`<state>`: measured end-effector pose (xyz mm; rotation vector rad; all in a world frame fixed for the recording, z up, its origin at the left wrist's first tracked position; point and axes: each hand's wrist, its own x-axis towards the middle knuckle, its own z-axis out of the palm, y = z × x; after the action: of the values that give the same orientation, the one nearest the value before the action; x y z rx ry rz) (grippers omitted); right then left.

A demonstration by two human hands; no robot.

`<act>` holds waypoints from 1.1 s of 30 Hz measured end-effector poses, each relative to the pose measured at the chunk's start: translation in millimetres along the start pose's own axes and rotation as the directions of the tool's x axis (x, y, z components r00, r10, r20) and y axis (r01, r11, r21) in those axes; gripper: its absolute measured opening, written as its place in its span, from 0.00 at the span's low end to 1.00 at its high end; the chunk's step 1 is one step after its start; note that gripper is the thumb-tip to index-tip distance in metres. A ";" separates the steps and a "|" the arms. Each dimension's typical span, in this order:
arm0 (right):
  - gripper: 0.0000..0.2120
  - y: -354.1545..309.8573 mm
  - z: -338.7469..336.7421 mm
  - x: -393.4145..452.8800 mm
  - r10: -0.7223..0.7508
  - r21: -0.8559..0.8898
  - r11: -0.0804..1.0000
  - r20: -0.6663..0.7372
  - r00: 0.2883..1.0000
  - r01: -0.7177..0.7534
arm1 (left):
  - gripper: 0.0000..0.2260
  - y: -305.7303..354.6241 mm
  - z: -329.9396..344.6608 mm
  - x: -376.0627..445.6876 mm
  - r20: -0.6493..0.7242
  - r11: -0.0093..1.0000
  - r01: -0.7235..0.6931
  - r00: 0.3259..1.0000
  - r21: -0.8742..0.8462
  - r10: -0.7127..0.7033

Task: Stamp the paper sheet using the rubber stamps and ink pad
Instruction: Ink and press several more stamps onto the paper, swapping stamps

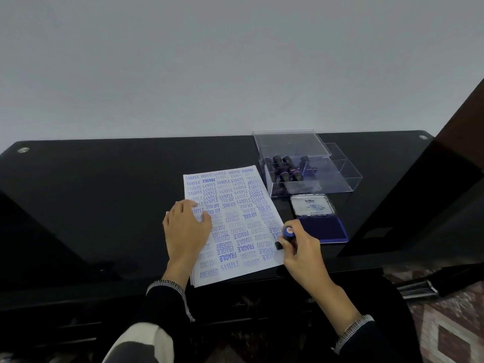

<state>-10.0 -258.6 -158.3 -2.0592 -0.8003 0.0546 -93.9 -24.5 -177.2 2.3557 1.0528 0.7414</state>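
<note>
both hands worked the paper sheet (230,221) at the worktop's (104,179) six o'clock edge, left hand (187,226) flat on it, right hand (301,247) gripping a rubber stamp (288,233) at its four o'clock corner, ink pad (323,229) just beyond; pressing straight down should avoid smudging.

Single head-worn wide-angle view, facing forward and down from above the near edge of the tabletop (104,179), close over both hands, far wall (235,61) filling the upper half.
</note>
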 end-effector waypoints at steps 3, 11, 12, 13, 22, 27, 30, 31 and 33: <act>0.10 -1.9 -8.8 8.5 0.042 0.005 0.999 0.083 0.996 -0.042 | 0.14 1.3 -0.1 -0.1 0.000 1.000 0.001 1.000 0.003 -0.001; 0.10 1.1 -45.3 24.5 0.246 0.387 0.911 -0.227 0.942 -0.145 | 0.15 1.3 -0.8 0.1 0.009 1.000 0.014 1.000 0.013 -0.014; 0.09 1.3 -49.3 25.1 0.252 0.401 0.906 -0.248 0.935 -0.138 | 0.15 1.4 -1.1 -0.2 0.010 1.000 0.014 1.000 0.013 -0.015; 0.09 1.8 -52.1 25.3 0.261 0.408 0.903 -0.266 0.928 -0.137 | 0.15 1.7 -0.9 -0.1 0.011 1.000 0.015 1.000 0.010 -0.015; 0.09 3.9 -51.6 22.9 0.295 0.410 0.898 -0.297 0.908 -0.157 | 0.14 2.2 -1.4 -0.4 0.002 1.000 0.009 1.000 -0.004 -0.009; 0.13 1.6 -49.8 25.8 0.280 0.407 0.900 -0.264 0.923 -0.157 | 0.14 2.2 -0.9 0.1 0.006 1.000 0.008 1.000 0.000 -0.008; 0.10 7.3 -55.1 35.3 0.245 0.252 0.949 -0.210 0.946 -0.190 | 0.14 1.2 -0.8 0.2 0.007 1.000 0.006 1.000 0.007 -0.006; 0.08 9.1 -57.9 38.5 0.229 0.155 0.967 -0.172 0.958 -0.203 | 0.14 1.1 -0.8 0.2 0.005 1.000 0.005 1.000 0.008 -0.005; 0.08 13.5 -63.3 44.0 0.173 -0.013 0.984 -0.090 0.981 -0.175 | 0.14 1.3 -0.8 0.0 0.004 1.000 0.004 1.000 0.010 -0.004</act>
<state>52.5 -285.6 -119.6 -2.1322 -0.5675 0.0523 -93.7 -25.2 -175.9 2.3613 1.0615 0.7317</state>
